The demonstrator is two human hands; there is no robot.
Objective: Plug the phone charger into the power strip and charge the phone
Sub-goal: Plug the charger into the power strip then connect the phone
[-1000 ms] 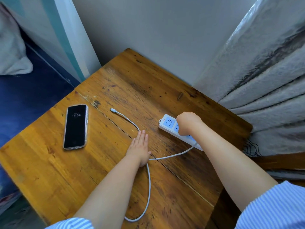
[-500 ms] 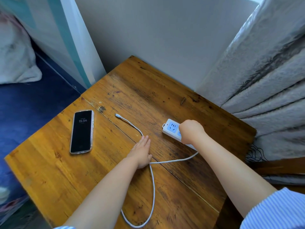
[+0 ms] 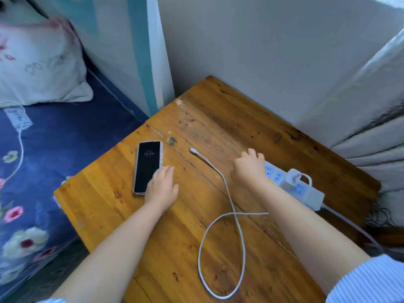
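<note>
Charger [image 3: 294, 177] sitting plugged in power strip [image 3: 306, 191]. Left hand [image 3: 161, 188] resting loosely open on phone [image 3: 148, 167], gripping nothing. Right hand [image 3: 249, 167] hovering half-curled, empty. Cable tip [image 3: 192, 150] lying free on table [image 3: 218, 119]. Risks: looped cable [image 3: 220, 254] snagging forearm, phone sliding toward table edge.

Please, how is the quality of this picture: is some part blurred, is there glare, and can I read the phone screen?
Head view: the middle is fairly sharp, so the phone screen reads 15:54; the curtain and pillow at the edges are smeared; the wide lens bends the wall lines; soft daylight, with only a mild sheen on the table; the cable stands out clearly.
</note>
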